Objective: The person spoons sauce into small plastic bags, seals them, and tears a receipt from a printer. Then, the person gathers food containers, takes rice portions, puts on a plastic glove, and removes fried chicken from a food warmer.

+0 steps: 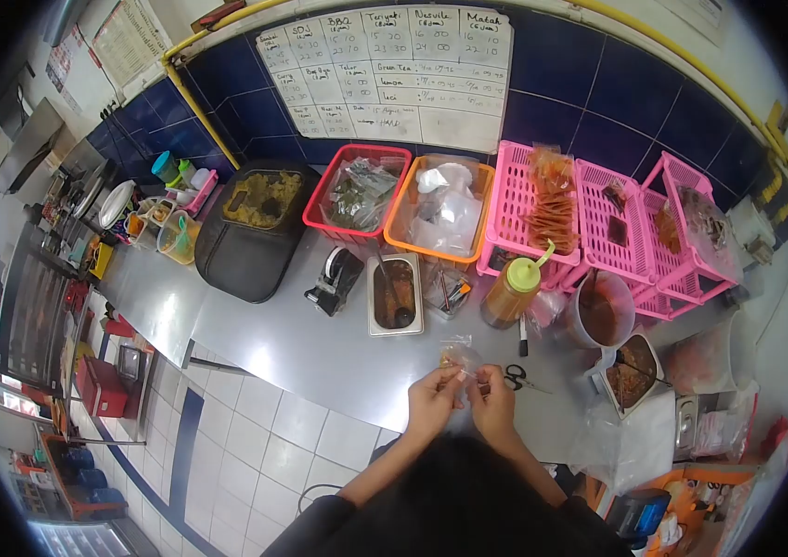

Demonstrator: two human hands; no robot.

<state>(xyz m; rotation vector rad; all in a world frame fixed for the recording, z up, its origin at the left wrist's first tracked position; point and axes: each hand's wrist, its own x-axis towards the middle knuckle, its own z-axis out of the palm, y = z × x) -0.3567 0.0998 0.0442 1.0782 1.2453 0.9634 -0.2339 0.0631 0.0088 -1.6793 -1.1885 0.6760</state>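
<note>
Both hands meet over the front edge of the steel counter, pinching a small clear plastic bag (458,353) with something orange-brown inside. My left hand (433,401) is closed on the bag's left side. Close beside it, my right hand (491,405) is closed on the right side of the bag's neck. What the fingertips cover is hidden. Just right of my right hand lie black-handled scissors (515,375). Beyond the hands stand a squeeze bottle (509,295) of brown sauce with a green top and a metal pan (377,316) of sauce with a ladle.
A black tape dispenser (335,281) stands left of the pan. Behind are a red basket (313,219), an orange basket (396,237) and pink racks (603,223) with sachets. To the right are a sauce jug (623,302) and another metal pan (657,369).
</note>
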